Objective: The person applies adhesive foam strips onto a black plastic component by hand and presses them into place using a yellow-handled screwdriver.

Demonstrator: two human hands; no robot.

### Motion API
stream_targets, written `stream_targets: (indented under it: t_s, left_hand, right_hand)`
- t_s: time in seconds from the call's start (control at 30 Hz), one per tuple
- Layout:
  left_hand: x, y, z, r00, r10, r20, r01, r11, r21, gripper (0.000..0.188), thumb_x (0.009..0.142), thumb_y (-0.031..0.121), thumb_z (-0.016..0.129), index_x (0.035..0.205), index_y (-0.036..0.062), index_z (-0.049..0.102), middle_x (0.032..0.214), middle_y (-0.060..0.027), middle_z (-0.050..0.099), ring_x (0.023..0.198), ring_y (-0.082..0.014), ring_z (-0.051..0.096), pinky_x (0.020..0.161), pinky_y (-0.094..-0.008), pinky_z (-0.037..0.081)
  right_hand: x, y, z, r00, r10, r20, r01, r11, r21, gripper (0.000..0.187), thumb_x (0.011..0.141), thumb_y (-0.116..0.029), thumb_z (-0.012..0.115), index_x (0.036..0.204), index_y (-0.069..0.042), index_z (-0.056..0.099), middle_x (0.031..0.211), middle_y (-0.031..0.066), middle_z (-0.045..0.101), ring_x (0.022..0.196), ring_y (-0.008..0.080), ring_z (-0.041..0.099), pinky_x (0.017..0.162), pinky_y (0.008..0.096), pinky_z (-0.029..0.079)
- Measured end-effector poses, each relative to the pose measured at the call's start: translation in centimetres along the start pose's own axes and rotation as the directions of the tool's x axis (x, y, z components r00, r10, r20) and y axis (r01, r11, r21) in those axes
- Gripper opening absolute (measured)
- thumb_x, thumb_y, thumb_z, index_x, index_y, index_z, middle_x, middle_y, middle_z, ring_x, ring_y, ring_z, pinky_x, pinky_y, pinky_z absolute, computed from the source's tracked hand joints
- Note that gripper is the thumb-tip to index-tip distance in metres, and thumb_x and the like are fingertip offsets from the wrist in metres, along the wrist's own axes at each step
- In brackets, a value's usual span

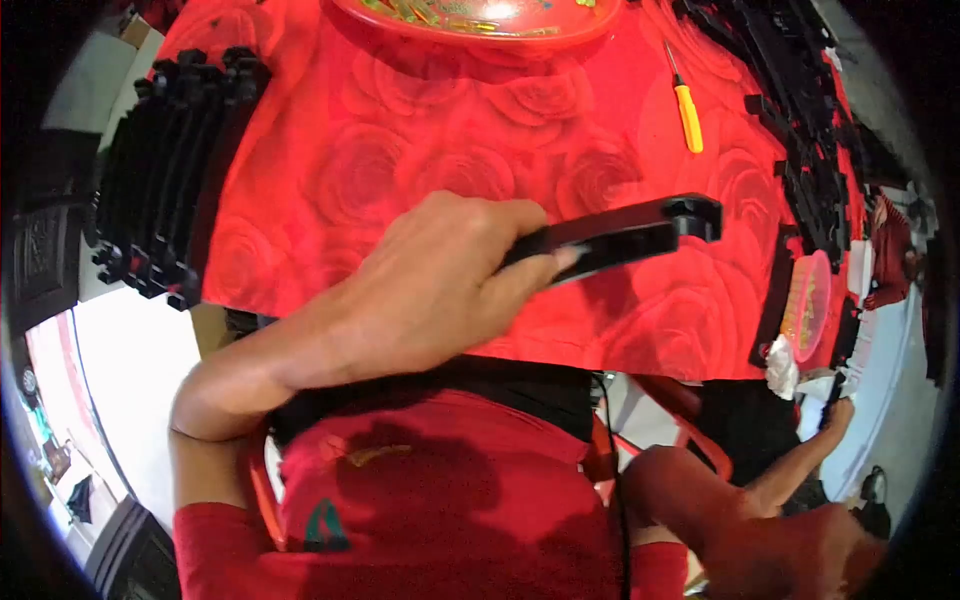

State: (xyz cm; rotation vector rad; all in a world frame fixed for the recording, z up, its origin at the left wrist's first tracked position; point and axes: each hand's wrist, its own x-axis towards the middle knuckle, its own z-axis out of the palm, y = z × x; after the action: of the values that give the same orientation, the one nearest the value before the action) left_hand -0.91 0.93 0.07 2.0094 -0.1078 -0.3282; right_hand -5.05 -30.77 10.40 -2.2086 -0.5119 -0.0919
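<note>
My left hand [440,270] is closed around one end of a long black plastic piece [640,240], thumb along its near side. The piece lies across the front of the table and points right, its far end forked like a bracket. My right hand [810,550] is low at the right, off the table and beside my body. Motion smears it and its fingers do not show clearly, so I cannot tell whether it holds anything.
A red-patterned cloth [400,140] covers the table. Black pieces [165,170] are stacked at left; more black parts [800,120] lie at right. A red basin [480,35], yellow-handled screwdriver [688,118] and pink tray [810,300] stand around. Another person's hand [840,415] is at right.
</note>
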Motion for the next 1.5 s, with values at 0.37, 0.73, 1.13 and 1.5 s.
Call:
stream_targets:
  t_s: [0.37, 0.73, 1.13, 1.5]
  left_hand:
    - [-0.5, 1.7, 0.7, 0.999, 0.034, -0.028, -0.033, 0.999, 0.039, 0.025, 0.102, 0.023, 0.067, 0.094, -0.0003, 0.063, 0.071, -0.0275, 0.054, 0.069, -0.0502, 0.059, 0.055, -0.0486, 0.043]
    - [-0.8, 0.5, 1.7, 0.995, 0.091, -0.042, -0.079, 0.970, 0.232, 0.020, 0.093, 0.015, 0.073, 0.103, 0.0002, 0.065, 0.085, -0.0225, 0.064, 0.083, -0.0451, 0.065, 0.068, -0.0503, 0.049]
    - [-0.5, -1.7, 1.0, 0.934, 0.353, -0.061, -0.332, 0.915, 0.228, 0.029, 0.086, 0.010, 0.075, 0.109, 0.0061, 0.058, 0.088, -0.0136, 0.057, 0.081, -0.0370, 0.060, 0.069, -0.0476, 0.048]
    - [-0.4, -2.6, 0.8, 0.805, 0.587, -0.081, -0.559, 0.798, 0.226, 0.025, 0.082, 0.009, 0.076, 0.104, 0.0092, 0.066, 0.101, -0.0090, 0.063, 0.083, -0.0316, 0.061, 0.067, -0.0419, 0.052]
  right_hand:
    - [6.5, 1.1, 10.1, 0.976, 0.214, -0.024, -0.213, 0.976, 0.046, 0.026, 0.089, 0.001, 0.067, 0.115, 0.004, 0.074, 0.079, 0.0053, 0.073, 0.065, 0.0065, 0.061, 0.058, 0.0245, 0.046]
    - [6.3, 3.9, 11.2, 0.930, 0.237, 0.281, -0.238, 0.971, -0.032, 0.013, 0.086, -0.004, 0.070, 0.097, -0.002, 0.077, 0.066, 0.0174, 0.057, 0.052, 0.0167, 0.057, 0.052, 0.0333, 0.047]
    - [5.9, 3.5, 12.3, 0.966, 0.210, 0.154, -0.211, 0.977, -0.014, 0.012, 0.085, 0.001, 0.074, 0.097, 0.002, 0.078, 0.064, 0.0123, 0.062, 0.056, 0.0060, 0.056, 0.052, 0.0271, 0.046]
    - [6.7, 2.9, 11.4, 0.887, 0.377, 0.268, -0.392, 0.920, 0.006, 0.015, 0.084, 0.003, 0.074, 0.098, 0.004, 0.077, 0.078, 0.0077, 0.076, 0.072, 0.0055, 0.067, 0.063, 0.0255, 0.054]
